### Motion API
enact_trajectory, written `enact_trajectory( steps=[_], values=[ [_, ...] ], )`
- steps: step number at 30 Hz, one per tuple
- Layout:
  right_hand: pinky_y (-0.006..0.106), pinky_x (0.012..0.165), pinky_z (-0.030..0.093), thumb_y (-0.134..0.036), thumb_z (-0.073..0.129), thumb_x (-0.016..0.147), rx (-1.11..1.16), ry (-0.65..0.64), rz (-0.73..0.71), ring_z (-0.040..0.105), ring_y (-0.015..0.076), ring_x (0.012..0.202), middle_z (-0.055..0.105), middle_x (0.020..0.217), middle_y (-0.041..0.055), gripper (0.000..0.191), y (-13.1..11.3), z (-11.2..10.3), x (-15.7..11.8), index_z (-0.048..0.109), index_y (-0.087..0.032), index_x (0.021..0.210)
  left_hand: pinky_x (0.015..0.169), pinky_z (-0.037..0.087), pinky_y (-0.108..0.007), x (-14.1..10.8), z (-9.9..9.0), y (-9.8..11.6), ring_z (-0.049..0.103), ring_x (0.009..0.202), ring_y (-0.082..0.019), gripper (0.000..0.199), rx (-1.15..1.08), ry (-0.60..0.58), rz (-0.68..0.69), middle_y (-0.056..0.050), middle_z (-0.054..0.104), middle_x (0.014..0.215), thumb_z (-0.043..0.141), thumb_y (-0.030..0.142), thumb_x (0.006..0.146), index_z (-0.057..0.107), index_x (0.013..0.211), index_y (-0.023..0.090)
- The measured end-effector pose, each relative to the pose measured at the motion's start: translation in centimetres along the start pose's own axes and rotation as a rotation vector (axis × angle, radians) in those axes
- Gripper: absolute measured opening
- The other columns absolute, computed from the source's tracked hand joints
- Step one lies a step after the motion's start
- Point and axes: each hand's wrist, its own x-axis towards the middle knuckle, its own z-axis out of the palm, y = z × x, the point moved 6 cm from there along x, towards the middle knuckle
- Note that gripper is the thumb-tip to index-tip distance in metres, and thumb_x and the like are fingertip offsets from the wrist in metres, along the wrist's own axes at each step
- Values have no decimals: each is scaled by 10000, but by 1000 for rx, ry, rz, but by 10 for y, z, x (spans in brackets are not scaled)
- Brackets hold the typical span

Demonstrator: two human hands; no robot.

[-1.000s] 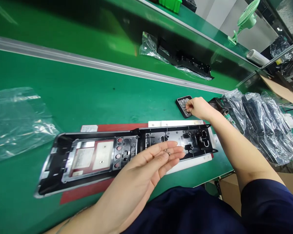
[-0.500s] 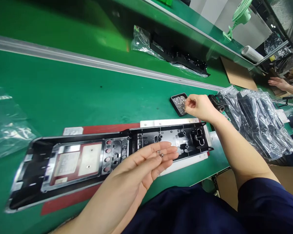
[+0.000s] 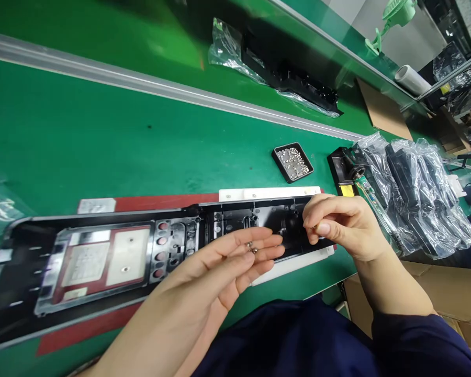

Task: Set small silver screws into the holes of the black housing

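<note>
My left hand (image 3: pixel 215 277) lies palm up over a long black plastic housing (image 3: pixel 178 210), its thumb bent in over the fingers. A few small metal screws (image 3: pixel 253 251) rest on those fingers by the thumb tip. Above the right end of the housing, my right hand (image 3: pixel 343 225) pinches thumb and fingers together; whatever is between them is too small to make out. Beyond the housing, a small black tray (image 3: pixel 281 166) holds many loose shiny screws. The housing sits on a fixture with a red base (image 3: pixel 98 317) and white blocks (image 3: pixel 269 192), and my left hand hides part of it.
Several black parts in clear plastic bags (image 3: pixel 419 204) lie at the right, beside a black holder (image 3: pixel 337 166) and a green-handled tool (image 3: pixel 377 201). A bagged black part (image 3: pixel 290 78) lies behind the metal rail (image 3: pixel 172 97). An open cardboard box (image 3: pixel 447 290) stands below the table edge.
My right hand has left the screw tray and come nearer, over the right end of the housing. The left hand keeps its pose with the screws. Another person's hand has gone from the right edge.
</note>
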Motion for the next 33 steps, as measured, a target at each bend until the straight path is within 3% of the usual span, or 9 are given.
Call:
enact_trajectory(
  steps=[6, 9, 14, 18, 24, 33],
  values=[
    [113, 741, 537, 2, 631, 1006, -121, 19, -34, 628, 67, 831, 613, 989, 61, 110, -2, 1, -4, 684, -92, 1026, 872, 636, -205, -2, -3, 0, 670, 1211, -319, 452, 2, 9, -4, -126, 700, 1256, 889, 352, 705, 762, 1113, 206],
    [155, 748, 508, -22, 629, 1010, -382, 52, -96, 604, 88, 849, 620, 961, 58, 72, -7, -5, -4, 651, -89, 996, 864, 635, -186, -4, -3, 0, 674, 1205, -310, 400, 15, -15, 14, -127, 702, 1249, 865, 352, 733, 768, 1087, 194],
    [216, 886, 502, -5, 593, 1007, -855, 62, -204, 615, 120, 973, 632, 1013, 58, 96, -9, -12, -3, 648, -79, 1036, 857, 635, -176, -4, 0, 1, 677, 1200, -300, 318, 25, -35, 42, -116, 704, 1245, 836, 338, 757, 780, 1036, 197],
    [239, 905, 501, 0, 549, 1022, -1077, 16, -233, 607, 138, 988, 614, 1042, 68, 114, -3, -10, -6, 632, -68, 1061, 879, 632, -186, -4, -1, -2, 667, 1219, -305, 322, 25, -42, 39, -115, 700, 1254, 837, 350, 768, 777, 1048, 203],
    [271, 948, 489, -26, 514, 1054, -1174, -52, -195, 611, 166, 998, 618, 1096, 87, 138, 5, -6, -9, 649, -53, 1061, 886, 629, -187, -5, -6, -5, 653, 1244, -313, 387, 37, -26, 19, -107, 700, 1256, 896, 399, 728, 775, 1048, 216],
    [198, 887, 470, 43, 581, 1002, -1058, -21, -214, 610, 118, 916, 626, 994, 33, 113, 7, -11, -7, 628, -57, 978, 863, 643, -177, -5, -7, -3, 664, 1224, -309, 352, 32, -4, 38, -98, 706, 1242, 912, 391, 708, 781, 988, 220]
  ],
)
